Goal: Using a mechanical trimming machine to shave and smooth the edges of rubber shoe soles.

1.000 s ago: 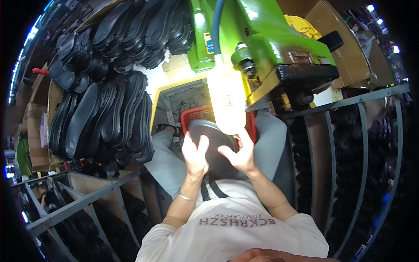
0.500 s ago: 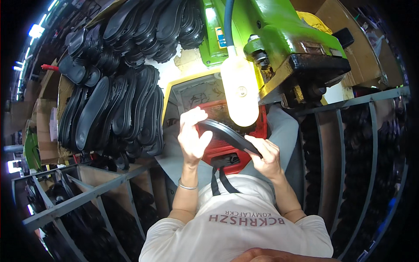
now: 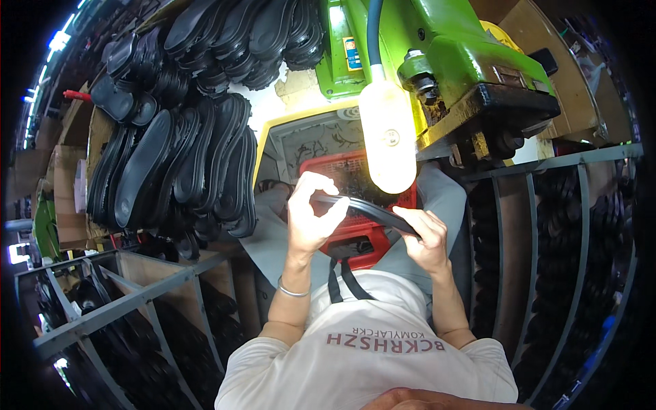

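A black shoe sole point(image 3: 374, 212) spans the gap between my hands above my lap, seen nearly edge-on. My left hand point(image 3: 311, 215) pinches its left end between thumb and fingers. The other end sits in the grip of my right hand point(image 3: 425, 234), fingers along the top edge. Beneath the sole is a red plastic basket point(image 3: 335, 162), partly hidden by the sole and hands. A glowing lamp head point(image 3: 387, 147) hangs just beyond the sole.
Stacks of black soles point(image 3: 147, 164) fill the left side of the work surface. A green machine point(image 3: 471, 51) with a dark head stands at the right, beyond the lamp. Metal racks point(image 3: 147, 298) holding dark soles flank me on both sides. A cardboard box point(image 3: 557, 75) stands far right.
Both hands have shifted slightly right with the sole, which now appears flatter and thinner from the side. My left fingers have curled closer around its end. The whole view has also shifted a little.
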The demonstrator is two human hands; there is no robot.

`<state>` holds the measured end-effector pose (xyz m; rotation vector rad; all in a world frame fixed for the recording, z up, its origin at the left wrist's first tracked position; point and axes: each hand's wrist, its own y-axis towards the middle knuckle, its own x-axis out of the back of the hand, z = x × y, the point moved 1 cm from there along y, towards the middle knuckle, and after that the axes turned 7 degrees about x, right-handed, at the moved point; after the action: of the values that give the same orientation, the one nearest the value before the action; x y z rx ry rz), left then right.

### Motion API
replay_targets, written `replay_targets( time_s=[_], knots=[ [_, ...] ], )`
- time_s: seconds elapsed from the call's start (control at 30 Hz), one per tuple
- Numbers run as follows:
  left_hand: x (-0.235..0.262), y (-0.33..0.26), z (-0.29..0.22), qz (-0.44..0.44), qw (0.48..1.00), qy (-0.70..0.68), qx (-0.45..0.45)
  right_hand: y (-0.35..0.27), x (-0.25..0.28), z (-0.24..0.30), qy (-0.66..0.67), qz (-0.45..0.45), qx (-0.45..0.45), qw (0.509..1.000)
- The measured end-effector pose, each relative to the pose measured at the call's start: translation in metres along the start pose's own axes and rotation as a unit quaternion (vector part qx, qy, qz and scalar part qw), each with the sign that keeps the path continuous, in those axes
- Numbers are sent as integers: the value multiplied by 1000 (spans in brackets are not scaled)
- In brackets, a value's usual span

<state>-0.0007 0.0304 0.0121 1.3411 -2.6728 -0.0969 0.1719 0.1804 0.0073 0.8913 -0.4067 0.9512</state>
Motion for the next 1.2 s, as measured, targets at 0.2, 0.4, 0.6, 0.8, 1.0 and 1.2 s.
replay_targets(
  time_s=[0.2,0.4,0.6,0.8,1.0,1.2],
  knots=[
    [-3,-1,5,-9,996,-8,83,-1,1,1,97,26,-60,993],
    [-5,-1,8,-4,992,-11,125,-5,0,-4,167,37,-108,979],
    [-4,1,9,-2,992,2,125,-7,-1,-5,187,47,-135,972],
    [-4,1,9,-5,993,17,119,-9,-3,-6,199,56,-165,964],
    [-4,2,2,-7,993,51,105,-12,-2,-9,234,73,-197,949],
    [-4,2,-1,-6,993,65,102,-16,-3,-14,257,76,-201,942]
  ],
)
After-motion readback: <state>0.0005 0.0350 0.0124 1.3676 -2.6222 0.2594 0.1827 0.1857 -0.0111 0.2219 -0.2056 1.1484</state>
